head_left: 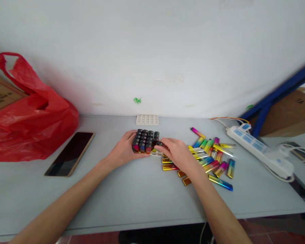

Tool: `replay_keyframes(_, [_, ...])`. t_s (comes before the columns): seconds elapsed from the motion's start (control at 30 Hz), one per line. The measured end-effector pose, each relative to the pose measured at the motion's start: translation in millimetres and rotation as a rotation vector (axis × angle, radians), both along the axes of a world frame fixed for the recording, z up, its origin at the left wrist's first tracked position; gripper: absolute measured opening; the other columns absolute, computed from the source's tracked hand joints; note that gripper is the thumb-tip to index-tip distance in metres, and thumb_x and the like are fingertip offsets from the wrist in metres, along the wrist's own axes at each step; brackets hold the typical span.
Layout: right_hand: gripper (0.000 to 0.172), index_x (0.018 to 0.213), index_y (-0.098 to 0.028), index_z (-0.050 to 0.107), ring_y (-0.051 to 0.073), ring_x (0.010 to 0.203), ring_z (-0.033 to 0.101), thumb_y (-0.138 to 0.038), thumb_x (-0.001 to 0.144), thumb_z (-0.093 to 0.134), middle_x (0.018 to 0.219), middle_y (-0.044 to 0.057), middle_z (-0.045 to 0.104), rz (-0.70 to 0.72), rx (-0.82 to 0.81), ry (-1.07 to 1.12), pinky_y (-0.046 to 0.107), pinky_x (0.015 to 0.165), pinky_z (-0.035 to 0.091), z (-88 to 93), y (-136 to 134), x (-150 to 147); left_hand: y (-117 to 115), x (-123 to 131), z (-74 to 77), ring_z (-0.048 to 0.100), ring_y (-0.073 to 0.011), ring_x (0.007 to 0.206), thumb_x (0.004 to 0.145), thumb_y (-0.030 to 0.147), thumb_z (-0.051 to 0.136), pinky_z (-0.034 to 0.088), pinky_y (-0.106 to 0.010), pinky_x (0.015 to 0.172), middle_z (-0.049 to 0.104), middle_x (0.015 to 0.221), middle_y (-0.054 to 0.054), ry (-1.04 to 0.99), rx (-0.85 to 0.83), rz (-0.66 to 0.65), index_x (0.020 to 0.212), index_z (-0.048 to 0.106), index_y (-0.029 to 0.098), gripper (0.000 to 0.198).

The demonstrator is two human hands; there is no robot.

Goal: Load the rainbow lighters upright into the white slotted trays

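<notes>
Several lighters (143, 139) with black tops and shiny coloured bodies stand upright in rows in a white holder (156, 153). My left hand (125, 150) is wrapped round the left side of this block, thumb along its front and fingers behind. Pinched in the fingertips of my right hand (175, 152) is a lighter (159, 143), its black top showing at the right end of the rows; whether it sits in a slot I cannot tell. Loose metallic lighters (210, 159) lie in a heap beside and partly under my right forearm.
Against the wall stands a second white holder (147, 119) with slots. A phone (69, 154) and a red plastic bag (33, 115) are on the left. To the right lie a white power strip (259, 149) and its cables, near a blue metal frame (282, 89).
</notes>
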State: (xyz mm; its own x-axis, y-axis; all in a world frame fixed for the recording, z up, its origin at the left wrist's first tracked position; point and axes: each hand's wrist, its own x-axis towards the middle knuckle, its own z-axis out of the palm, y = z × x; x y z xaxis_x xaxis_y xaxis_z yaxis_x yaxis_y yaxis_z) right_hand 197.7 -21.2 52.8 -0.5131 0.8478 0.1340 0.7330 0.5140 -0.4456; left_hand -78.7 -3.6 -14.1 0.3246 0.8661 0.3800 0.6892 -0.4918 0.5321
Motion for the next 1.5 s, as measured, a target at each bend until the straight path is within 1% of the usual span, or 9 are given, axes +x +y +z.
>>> replay_keyframes(0.17, [0.026,0.116,-0.022,0.075,0.021,0.083,0.074,-0.044,0.116,0.060,0.098,0.007,0.082,-0.001,-0.028,-0.066,0.029,0.070,0.038,-0.4,1.5,-5.4,1.6,-0.9,-2.9,0.064,-0.0396,0.142,0.072,0.067,0.096,0.055,-0.059,0.124,0.075,0.138,-0.011,0.023,0.003,-0.002,0.131,0.071,0.026,0.076])
replay_keyframes(0.43, [0.047,0.086,-0.023,0.077,0.019,0.072,0.067,-0.062,0.110,0.064,0.080,0.003,0.078,-0.092,-0.035,0.029,0.030,0.067,0.034,-4.4,6.4,5.8,4.9,-3.3,-5.0,0.065,-0.0435,0.141,0.076,0.069,0.093,0.055,-0.064,0.124,0.072,0.141,-0.015,0.012,0.020,-0.017,0.134,0.069,0.026,0.076])
replay_keyframes(0.57, [0.045,0.097,-0.020,0.079,0.022,0.074,0.067,-0.053,0.115,0.054,0.081,0.006,0.077,-0.427,0.136,0.137,0.033,0.075,0.043,-7.2,25.3,55.3,4.8,-3.8,-4.8,0.065,-0.0452,0.139,0.073,0.066,0.095,0.055,-0.065,0.124,0.072,0.142,-0.013,0.000,0.018,-0.012,0.135,0.070,0.030,0.076])
replay_keyframes(0.67, [0.028,0.116,-0.015,0.078,0.030,0.098,0.071,-0.036,0.110,0.062,0.106,0.016,0.080,-0.681,0.287,0.094,0.041,0.096,0.050,-18.2,41.4,95.0,5.1,-3.2,-4.4,0.066,-0.0453,0.138,0.073,0.067,0.094,0.055,-0.065,0.124,0.073,0.141,-0.014,0.000,0.012,-0.018,0.134,0.070,0.028,0.076])
replay_keyframes(0.8, [0.035,0.134,-0.014,0.076,0.035,0.118,0.070,-0.030,0.106,0.063,0.131,0.022,0.077,-0.783,0.194,-0.026,0.047,0.105,0.051,-36.4,56.1,120.4,4.9,-2.2,-3.3,0.066,-0.0452,0.137,0.073,0.069,0.093,0.055,-0.063,0.123,0.072,0.140,-0.014,-0.007,0.005,-0.013,0.133,0.069,0.027,0.077])
replay_keyframes(1.03, [0.025,0.119,-0.017,0.082,0.034,0.111,0.071,-0.022,0.102,0.065,0.116,0.019,0.076,-0.721,0.110,-0.104,0.045,0.099,0.053,-37.7,68.0,112.9,4.2,-2.5,-3.3,0.065,-0.0465,0.140,0.074,0.069,0.092,0.054,-0.066,0.124,0.072,0.142,-0.016,0.013,-0.008,-0.011,0.134,0.070,0.026,0.077])
replay_keyframes(1.2, [0.027,0.118,-0.014,0.072,0.031,0.107,0.068,-0.029,0.103,0.055,0.114,0.018,0.071,-0.576,0.272,0.175,0.044,0.102,0.052,-28.2,62.3,98.6,3.5,-0.7,-0.2,0.066,-0.0453,0.139,0.071,0.069,0.094,0.055,-0.064,0.124,0.074,0.139,-0.015,0.001,-0.012,-0.001,0.132,0.071,0.027,0.077])
replay_keyframes(1.4, [0.037,0.106,-0.025,0.059,0.019,0.065,0.057,-0.059,0.109,0.046,0.072,-0.004,0.063,-0.361,-0.128,0.499,0.030,0.067,0.044,-20.3,31.7,42.0,1.5,-0.1,4.4,0.067,-0.0438,0.138,0.072,0.070,0.094,0.057,-0.060,0.123,0.073,0.140,-0.015,-0.004,-0.027,0.007,0.131,0.071,0.028,0.076])
replay_keyframes(1.5, [0.049,0.081,-0.025,0.054,0.016,0.062,0.048,-0.067,0.106,0.052,0.063,-0.006,0.052,-0.329,-0.092,0.504,0.029,0.064,0.037,-13.3,18.2,18.0,1.0,0.1,5.2,0.067,-0.0440,0.139,0.071,0.073,0.093,0.056,-0.061,0.123,0.072,0.141,-0.015,0.012,-0.030,0.003,0.133,0.070,0.026,0.081])
